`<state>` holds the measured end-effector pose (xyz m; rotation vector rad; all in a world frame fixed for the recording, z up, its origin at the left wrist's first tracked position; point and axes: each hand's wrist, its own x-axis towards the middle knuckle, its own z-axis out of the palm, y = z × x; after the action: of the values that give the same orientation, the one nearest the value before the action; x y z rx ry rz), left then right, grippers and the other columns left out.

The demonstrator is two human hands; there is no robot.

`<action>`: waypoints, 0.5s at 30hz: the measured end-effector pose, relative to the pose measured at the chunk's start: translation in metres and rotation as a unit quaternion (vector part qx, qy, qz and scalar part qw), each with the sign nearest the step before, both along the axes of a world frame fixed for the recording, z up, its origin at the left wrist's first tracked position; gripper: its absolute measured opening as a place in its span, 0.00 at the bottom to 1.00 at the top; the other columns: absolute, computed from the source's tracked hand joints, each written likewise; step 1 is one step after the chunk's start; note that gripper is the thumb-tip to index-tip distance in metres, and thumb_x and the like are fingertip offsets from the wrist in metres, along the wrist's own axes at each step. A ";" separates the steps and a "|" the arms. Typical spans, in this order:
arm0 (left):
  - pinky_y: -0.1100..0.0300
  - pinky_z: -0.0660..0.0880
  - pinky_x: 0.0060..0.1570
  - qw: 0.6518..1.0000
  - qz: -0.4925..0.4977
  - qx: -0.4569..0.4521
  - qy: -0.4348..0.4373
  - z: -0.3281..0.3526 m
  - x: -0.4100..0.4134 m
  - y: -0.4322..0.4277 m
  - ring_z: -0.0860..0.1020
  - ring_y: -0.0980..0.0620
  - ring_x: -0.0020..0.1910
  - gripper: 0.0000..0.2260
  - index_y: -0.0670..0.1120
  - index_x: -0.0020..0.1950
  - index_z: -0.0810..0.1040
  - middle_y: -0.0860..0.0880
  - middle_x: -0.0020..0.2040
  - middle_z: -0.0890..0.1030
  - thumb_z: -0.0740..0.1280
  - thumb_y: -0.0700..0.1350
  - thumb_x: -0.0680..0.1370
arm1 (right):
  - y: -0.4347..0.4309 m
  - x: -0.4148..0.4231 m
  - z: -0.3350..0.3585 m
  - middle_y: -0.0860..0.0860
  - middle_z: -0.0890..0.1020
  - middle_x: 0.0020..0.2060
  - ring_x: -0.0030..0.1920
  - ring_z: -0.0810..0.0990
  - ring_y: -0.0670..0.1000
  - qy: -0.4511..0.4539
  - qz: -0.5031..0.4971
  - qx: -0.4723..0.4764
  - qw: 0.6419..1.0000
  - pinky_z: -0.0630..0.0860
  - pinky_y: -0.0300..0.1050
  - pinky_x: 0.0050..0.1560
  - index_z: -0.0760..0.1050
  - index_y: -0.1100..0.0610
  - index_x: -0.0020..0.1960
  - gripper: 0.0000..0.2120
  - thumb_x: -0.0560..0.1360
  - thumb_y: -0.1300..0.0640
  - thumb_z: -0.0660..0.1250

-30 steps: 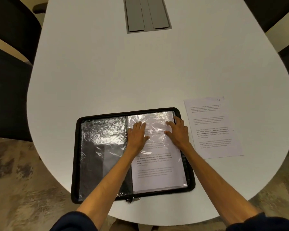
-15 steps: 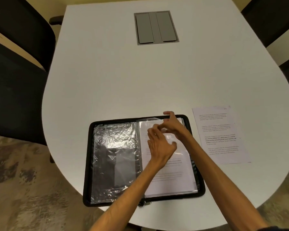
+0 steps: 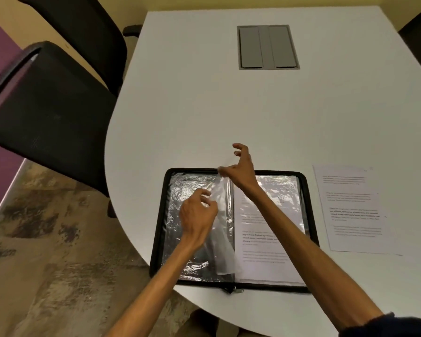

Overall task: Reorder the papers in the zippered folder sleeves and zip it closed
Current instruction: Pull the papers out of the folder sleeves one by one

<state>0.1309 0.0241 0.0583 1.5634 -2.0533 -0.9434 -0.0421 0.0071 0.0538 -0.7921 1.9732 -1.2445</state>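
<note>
White counter (image 3: pixel 229 117), near edge: the zippered folder (image 3: pixel 159 227) lies open. At its spine the right grip (image 3: pixel 241 171) pinches the top of a raised clear sleeve (image 3: pixel 223 251); the left grip (image 3: pixel 197 215) pinches it lower. A loose paper (image 3: pixel 353 210) lies beside.

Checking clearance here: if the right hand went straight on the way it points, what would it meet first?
The way looks free: beyond the right hand, which pinches the clear sleeve, lies only bare white table; its height is unclear.
</note>
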 end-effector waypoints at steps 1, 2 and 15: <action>0.65 0.70 0.35 1.000 0.014 0.005 -0.009 0.000 0.010 -0.005 0.78 0.57 0.35 0.13 0.49 0.56 0.80 0.53 0.41 0.84 0.70 0.43 0.72 | -0.003 0.007 -0.002 0.55 0.67 0.65 0.48 0.83 0.55 -0.021 0.016 -0.009 1.000 0.79 0.42 0.49 0.59 0.49 0.72 0.40 0.67 0.60 0.77; 0.66 0.71 0.36 0.999 0.028 0.008 -0.015 0.000 0.020 -0.009 0.79 0.57 0.35 0.14 0.49 0.56 0.81 0.52 0.39 0.84 0.70 0.43 0.71 | -0.006 0.014 -0.006 0.55 0.66 0.67 0.48 0.83 0.54 -0.054 0.023 -0.017 0.998 0.81 0.46 0.51 0.57 0.49 0.73 0.41 0.69 0.59 0.77; 0.55 0.72 0.40 0.993 0.095 0.013 -0.072 -0.049 0.100 -0.035 0.82 0.44 0.42 0.16 0.44 0.60 0.76 0.48 0.41 0.84 0.69 0.40 0.73 | 0.042 0.046 -0.109 0.57 0.63 0.75 0.74 0.62 0.58 0.206 0.243 0.192 0.928 0.67 0.56 0.70 0.65 0.56 0.74 0.32 0.73 0.48 0.69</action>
<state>0.2307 -0.0110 0.0092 1.8527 -1.9480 -0.8101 0.0040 0.0494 -0.0549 -1.3079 2.0621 -0.4029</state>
